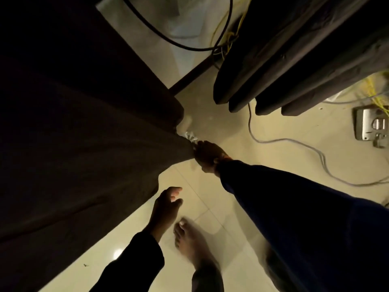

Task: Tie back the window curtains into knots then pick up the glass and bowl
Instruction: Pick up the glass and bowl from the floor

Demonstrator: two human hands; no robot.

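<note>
Right grip (207, 155) is closed around a gathered fold of the dark curtain (88, 148) beside a glass (190, 137) low over the floor (210, 203), while the left grip (167, 204) hangs open-fingered just below the curtain's edge, above a bare foot (190, 241).
</note>
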